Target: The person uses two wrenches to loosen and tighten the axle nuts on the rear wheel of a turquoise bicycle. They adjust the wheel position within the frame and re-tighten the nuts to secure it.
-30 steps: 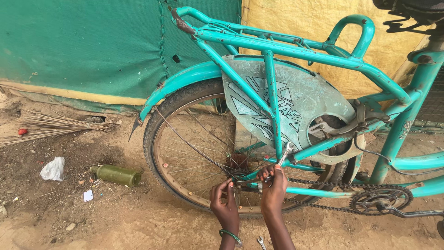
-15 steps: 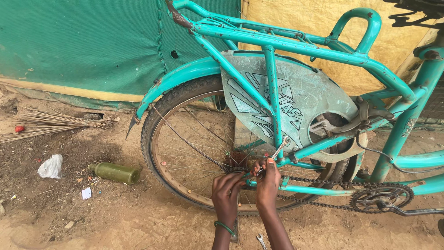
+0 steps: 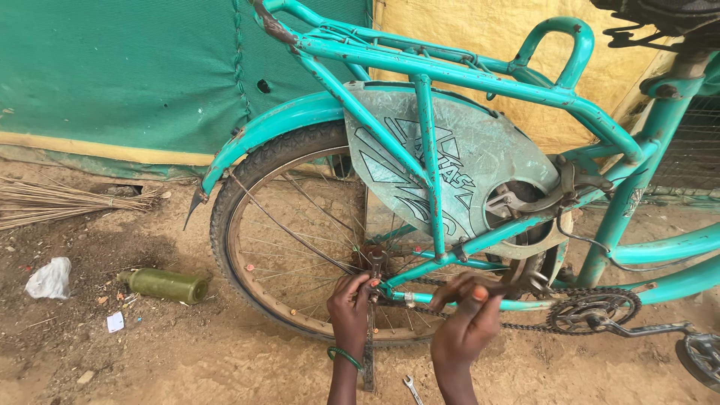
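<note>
Bottle (image 3: 165,286) lies left of the rear wheel (image 3: 247,247) — small wrench (image 3: 412,388) on the ground below the hub (image 3: 375,264).

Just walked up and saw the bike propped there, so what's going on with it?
A person is working at the rear wheel of a turquoise bicycle. Their left hand is at the wheel hub, fingers around the axle area, and their right hand grips by the chain stay. A small spanner lies on the dirt below, and a green bottle lies beside the tyre.
</note>
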